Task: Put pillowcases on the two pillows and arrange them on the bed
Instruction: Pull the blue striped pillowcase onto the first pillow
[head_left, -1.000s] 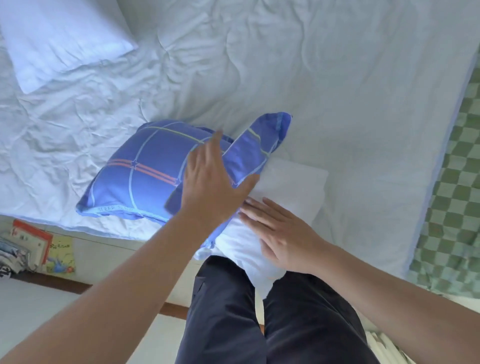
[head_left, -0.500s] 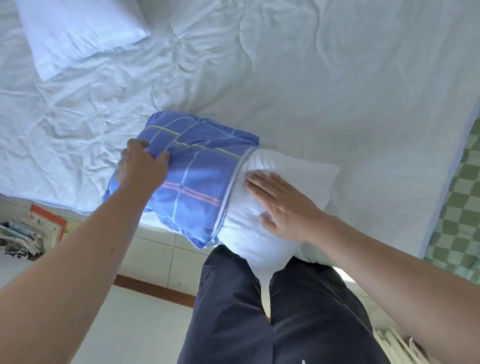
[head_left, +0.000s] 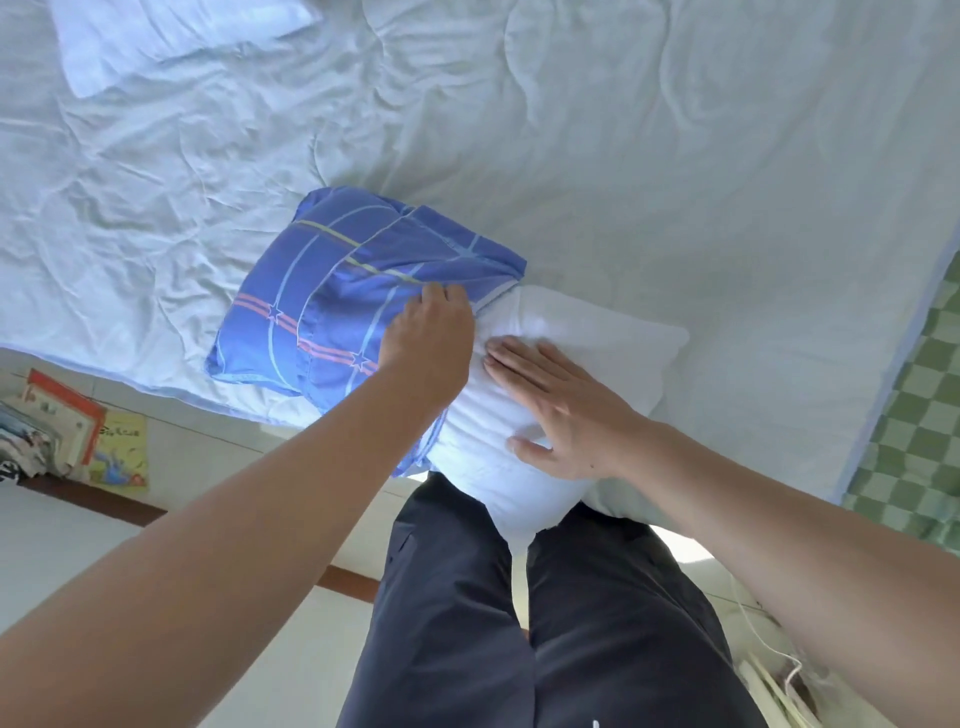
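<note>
While we look down over the bed, these lines run from the largest thing to the smallest.

Bed (head_left: 649, 171): we see one, spread with a pale, creased sheet that fills most of the view; its near edge runs just in front of our legs.

Blanket (head_left: 930, 410): we see one green-and-white checked strip past the bed's right edge.

Legs (head_left: 545, 623): two, in dark trousers, standing against the bed's near edge.

Pillows: we count two. One white pillow (head_left: 587, 338) lies at the near edge, its bare right half puffed and its near corner hanging between our legs. The second pillow (head_left: 156, 36) lies at the far left corner, well apart, white and partly cut off by the frame.

Pillowcase (head_left: 332, 291): one, blue with pale crossing lines, red stripes and small stars. It covers the left half of the near pillow, bunched in folds where its open end meets the white fabric.

Books (head_left: 78, 436): a few on the floor at left, beside the bed; we cannot count them surely.

Left hand (head_left: 431, 343): arm reaching forward, fingers curled, gripping the pillowcase's open hem.

Right hand (head_left: 561, 410): fingers straight and slightly spread, palm flat, pressing on the pillow's bare part, just beside the left hand.
</note>
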